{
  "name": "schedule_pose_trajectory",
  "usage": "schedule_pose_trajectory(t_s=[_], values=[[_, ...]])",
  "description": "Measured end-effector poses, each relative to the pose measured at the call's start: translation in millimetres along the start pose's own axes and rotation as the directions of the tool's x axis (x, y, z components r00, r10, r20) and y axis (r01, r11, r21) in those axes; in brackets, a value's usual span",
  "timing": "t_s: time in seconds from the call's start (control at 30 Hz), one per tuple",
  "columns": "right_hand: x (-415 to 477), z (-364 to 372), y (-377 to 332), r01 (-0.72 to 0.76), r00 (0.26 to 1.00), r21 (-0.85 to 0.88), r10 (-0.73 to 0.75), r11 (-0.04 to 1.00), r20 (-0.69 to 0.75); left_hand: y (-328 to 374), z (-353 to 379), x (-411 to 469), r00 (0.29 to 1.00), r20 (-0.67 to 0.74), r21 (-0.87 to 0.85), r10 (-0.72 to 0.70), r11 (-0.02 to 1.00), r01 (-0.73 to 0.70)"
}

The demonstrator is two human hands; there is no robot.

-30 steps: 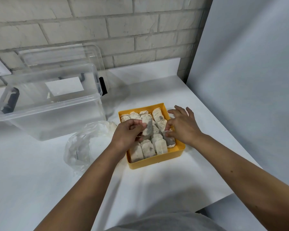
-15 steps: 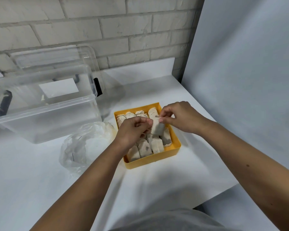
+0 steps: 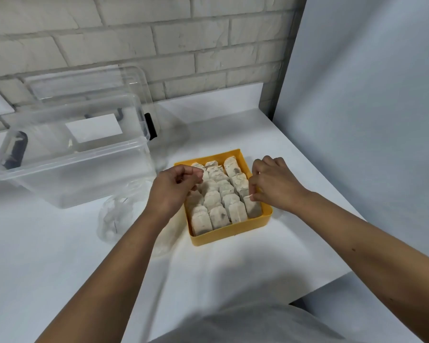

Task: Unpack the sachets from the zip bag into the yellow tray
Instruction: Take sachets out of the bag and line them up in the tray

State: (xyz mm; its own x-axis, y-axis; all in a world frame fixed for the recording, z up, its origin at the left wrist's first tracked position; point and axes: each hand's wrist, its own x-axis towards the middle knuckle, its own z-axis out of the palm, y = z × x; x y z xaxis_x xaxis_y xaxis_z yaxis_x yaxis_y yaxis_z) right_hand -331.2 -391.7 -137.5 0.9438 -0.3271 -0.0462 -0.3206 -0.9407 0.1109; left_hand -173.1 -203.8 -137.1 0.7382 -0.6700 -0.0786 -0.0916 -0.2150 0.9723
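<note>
Yellow tray [image 3: 229,234] on the white table [image 3: 60,256], packed with sachets [image 3: 214,198] standing in rows; right hand [image 3: 274,185] pinches the top of the near-right sachet [image 3: 253,208] between thumb and fingertips, beside the tray's right wall; left hand [image 3: 172,188] is over the left column, fingers curled toward the thumb, and whether they hold a sachet cannot be told; crumpled zip bag [image 3: 118,215] lies just left of the tray, in front of a clear storage box [image 3: 72,164].

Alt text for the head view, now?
Right hand pinches a sachet at the right edge of a yellow tray packed with sachets; left hand, fingers curled, is over its left side. A crumpled zip bag and clear storage box sit to its left on a white table.
</note>
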Motion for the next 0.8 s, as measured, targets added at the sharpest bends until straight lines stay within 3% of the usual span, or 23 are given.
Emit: schedule_pose_trajectory(t_s=[0.1,0.2,0.37,0.47,0.6,0.8], values=[[3,-4,-1,-0.046,0.999,0.024,0.046,0.999,0.012,0,-24,-7,0.995,-0.081,0.101,0.066,0.993,-0.058],[13,-13,-13,-0.050,0.997,0.202,0.060,0.978,-0.047,-4,-50,-15,0.972,-0.183,0.292,0.146,0.952,-0.089],[42,-24,-64,0.099,0.988,0.460,-0.031,0.882,-0.154,-30,-95,-26,0.926,-0.242,0.564,0.289,0.819,-0.108],[59,-25,-88,0.097,0.985,0.400,-0.032,0.911,-0.168,-40,-105,-36,0.933,-0.259,0.579,0.250,0.813,-0.057],[72,-19,-89,-0.078,0.978,0.284,0.129,0.956,-0.166,-44,-100,-42,0.956,-0.228,0.561,0.183,0.827,-0.025],[54,-4,-61,-0.328,0.916,0.339,0.384,0.882,-0.115,-37,-71,-38,0.972,-0.175,0.448,0.158,0.892,-0.065]])
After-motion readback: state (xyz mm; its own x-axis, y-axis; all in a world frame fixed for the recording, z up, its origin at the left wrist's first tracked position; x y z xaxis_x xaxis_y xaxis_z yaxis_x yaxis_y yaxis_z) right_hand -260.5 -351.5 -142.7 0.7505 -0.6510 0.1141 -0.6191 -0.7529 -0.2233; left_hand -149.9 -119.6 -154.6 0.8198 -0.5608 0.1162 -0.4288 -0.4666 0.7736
